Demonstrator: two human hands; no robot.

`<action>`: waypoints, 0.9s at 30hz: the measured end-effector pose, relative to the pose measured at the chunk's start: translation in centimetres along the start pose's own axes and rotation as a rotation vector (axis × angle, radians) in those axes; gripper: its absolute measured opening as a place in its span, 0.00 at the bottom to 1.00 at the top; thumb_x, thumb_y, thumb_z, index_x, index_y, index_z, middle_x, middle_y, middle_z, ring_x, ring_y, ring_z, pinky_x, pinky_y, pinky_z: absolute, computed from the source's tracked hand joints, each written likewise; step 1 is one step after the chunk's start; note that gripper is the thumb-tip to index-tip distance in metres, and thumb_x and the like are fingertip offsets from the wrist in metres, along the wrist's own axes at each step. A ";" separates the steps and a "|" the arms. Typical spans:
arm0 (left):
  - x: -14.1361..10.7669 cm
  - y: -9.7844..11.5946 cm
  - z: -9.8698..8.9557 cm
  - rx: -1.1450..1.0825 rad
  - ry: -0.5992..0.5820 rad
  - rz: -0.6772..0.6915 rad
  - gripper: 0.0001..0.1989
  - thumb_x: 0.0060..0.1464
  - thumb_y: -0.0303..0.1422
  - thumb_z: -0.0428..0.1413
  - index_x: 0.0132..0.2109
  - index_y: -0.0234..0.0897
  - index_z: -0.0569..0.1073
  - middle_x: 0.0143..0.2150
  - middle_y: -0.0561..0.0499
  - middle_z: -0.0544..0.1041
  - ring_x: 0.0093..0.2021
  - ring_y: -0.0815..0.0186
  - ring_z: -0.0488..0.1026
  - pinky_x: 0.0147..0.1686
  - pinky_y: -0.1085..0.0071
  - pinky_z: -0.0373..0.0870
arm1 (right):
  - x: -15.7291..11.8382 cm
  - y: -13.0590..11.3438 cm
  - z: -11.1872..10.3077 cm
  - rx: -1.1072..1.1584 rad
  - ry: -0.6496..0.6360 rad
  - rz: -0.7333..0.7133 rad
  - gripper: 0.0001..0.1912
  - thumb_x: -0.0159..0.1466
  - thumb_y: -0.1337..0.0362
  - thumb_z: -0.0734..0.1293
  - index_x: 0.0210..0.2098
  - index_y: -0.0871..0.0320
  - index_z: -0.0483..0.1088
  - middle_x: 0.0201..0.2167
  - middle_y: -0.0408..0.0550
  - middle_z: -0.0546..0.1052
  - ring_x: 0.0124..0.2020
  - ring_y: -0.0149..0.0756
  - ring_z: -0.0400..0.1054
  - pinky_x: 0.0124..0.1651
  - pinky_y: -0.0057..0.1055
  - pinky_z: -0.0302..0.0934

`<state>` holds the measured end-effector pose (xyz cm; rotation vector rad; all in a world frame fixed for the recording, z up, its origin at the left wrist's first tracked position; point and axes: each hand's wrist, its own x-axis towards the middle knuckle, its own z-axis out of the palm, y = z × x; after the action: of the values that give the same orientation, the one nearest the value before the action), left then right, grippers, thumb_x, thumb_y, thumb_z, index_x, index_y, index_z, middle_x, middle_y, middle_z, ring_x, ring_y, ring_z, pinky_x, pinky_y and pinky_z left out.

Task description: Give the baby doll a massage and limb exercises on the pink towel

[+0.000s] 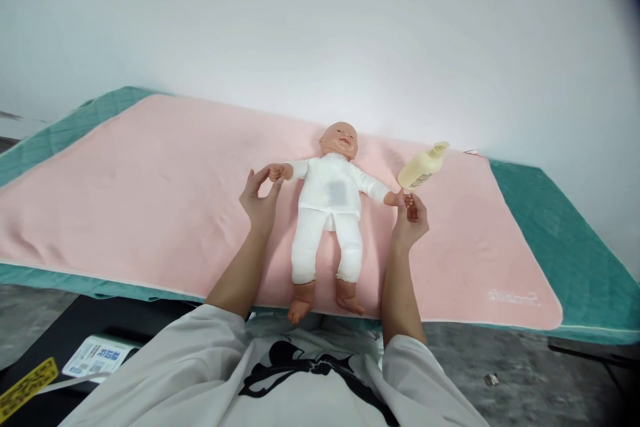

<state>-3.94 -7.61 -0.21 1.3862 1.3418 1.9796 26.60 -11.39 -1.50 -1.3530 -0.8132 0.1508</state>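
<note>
A baby doll (330, 190) with a white cloth body lies on its back on a pink mat (165, 193), head toward the wall and feet toward me. Its arms are spread out to both sides. My left hand (261, 197) pinches the doll's hand on the left between thumb and fingers. On the other side, my right hand (413, 219) grips the doll's other hand in the same way. Just beyond my right hand, a pale yellow pump bottle (423, 167) stands tilted in view on the mat.
Under the mat is a green quilted cover (565, 233), showing at both ends. A white wall (320, 33) rises behind. At lower left, a black surface (55, 327) carries a white labelled packet (97, 357) and a yellow tag (27, 390). A small object (492, 379) lies on the grey floor.
</note>
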 end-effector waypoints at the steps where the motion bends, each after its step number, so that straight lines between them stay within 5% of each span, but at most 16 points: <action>1: -0.3 0.1 0.1 0.050 -0.016 0.081 0.16 0.53 0.36 0.64 0.49 0.42 0.76 0.48 0.50 0.80 0.50 0.61 0.77 0.68 0.47 0.53 | -0.3 0.1 0.2 0.013 -0.019 -0.023 0.23 0.60 0.53 0.70 0.50 0.60 0.72 0.49 0.55 0.77 0.52 0.44 0.74 0.58 0.47 0.69; 8: -1.2 0.4 1.0 0.182 -0.183 0.452 0.16 0.52 0.35 0.65 0.49 0.46 0.77 0.48 0.51 0.81 0.49 0.60 0.79 0.64 0.48 0.61 | -1.6 0.6 0.7 0.010 -0.146 -0.265 0.18 0.62 0.57 0.69 0.50 0.57 0.73 0.47 0.53 0.78 0.50 0.42 0.74 0.55 0.47 0.71; 19: -1.4 0.5 1.5 0.245 -0.475 0.595 0.13 0.53 0.38 0.64 0.46 0.45 0.78 0.45 0.50 0.82 0.51 0.57 0.78 0.60 0.51 0.67 | -3.3 -0.9 1.8 0.033 -0.552 -0.721 0.12 0.64 0.64 0.68 0.47 0.51 0.76 0.46 0.48 0.81 0.48 0.38 0.77 0.60 0.45 0.71; 27: -1.2 0.3 1.6 0.216 -0.570 0.709 0.14 0.54 0.32 0.63 0.49 0.47 0.77 0.48 0.52 0.81 0.52 0.59 0.77 0.61 0.54 0.67 | -2.9 -0.9 1.9 -0.093 -0.672 -0.807 0.10 0.65 0.63 0.68 0.45 0.48 0.76 0.46 0.43 0.82 0.50 0.37 0.76 0.61 0.47 0.66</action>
<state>-1.89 -7.88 -0.46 2.5504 0.8728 1.5862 23.05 -11.69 -1.93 -0.9578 -1.8908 -0.0802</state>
